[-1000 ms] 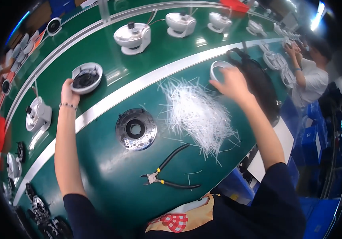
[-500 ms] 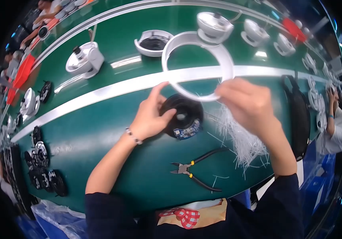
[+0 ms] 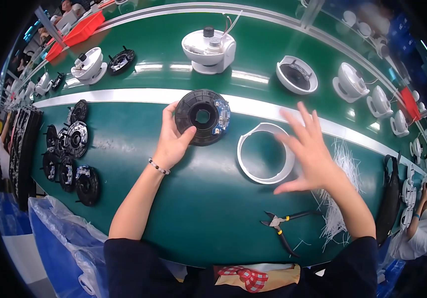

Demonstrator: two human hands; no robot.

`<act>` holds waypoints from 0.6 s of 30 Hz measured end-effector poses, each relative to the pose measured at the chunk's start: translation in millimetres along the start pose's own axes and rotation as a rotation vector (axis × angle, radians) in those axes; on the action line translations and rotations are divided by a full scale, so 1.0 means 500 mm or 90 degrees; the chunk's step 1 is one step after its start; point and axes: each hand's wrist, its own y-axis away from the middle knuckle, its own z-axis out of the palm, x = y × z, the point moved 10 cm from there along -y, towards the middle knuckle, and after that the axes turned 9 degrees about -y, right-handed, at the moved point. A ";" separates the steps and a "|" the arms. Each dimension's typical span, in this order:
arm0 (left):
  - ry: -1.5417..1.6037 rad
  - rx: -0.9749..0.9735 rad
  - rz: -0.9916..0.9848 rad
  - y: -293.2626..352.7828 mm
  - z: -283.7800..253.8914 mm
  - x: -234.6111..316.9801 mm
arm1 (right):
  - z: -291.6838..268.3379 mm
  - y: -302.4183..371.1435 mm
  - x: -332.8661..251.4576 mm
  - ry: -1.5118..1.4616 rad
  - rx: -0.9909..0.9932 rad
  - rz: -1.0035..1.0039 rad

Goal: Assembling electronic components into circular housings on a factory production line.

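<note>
My left hand [image 3: 173,136] grips a round black plastic disc [image 3: 189,111] by its left edge, thumb on its face. The disc has a hole in its middle, and a blue circuit board [image 3: 222,118] sits along its right side. A white plastic ring [image 3: 243,161] lies on the green bench, right of the disc. Over the ring's right edge hovers my right hand [image 3: 313,154], fingers spread and nothing held. Whether a fingertip touches the ring I cannot tell. Diagonal cutters [image 3: 278,222] with black and yellow handles rest nearer to me, jaws apart.
Several black discs with boards [image 3: 77,139] are grouped at the left. A heap of thin white strips [image 3: 340,198] lies right of my right hand, beside a black pouch [image 3: 390,193]. Beyond a pale rail [image 3: 124,95], white housings [image 3: 208,49] stand on a green surface.
The white ring has gone from my right hand down onto the bench, and that hand has opened. The black disc is raised and turned in my left hand. The view has shifted left.
</note>
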 end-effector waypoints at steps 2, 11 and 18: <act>-0.001 -0.003 0.029 0.001 0.006 0.013 | 0.007 -0.025 0.004 0.028 0.031 0.111; -0.050 0.140 0.197 0.047 0.019 0.060 | 0.055 -0.034 0.108 -0.619 0.376 0.266; 0.209 -0.159 0.061 0.096 0.123 0.080 | 0.050 -0.131 0.005 -0.442 0.392 0.160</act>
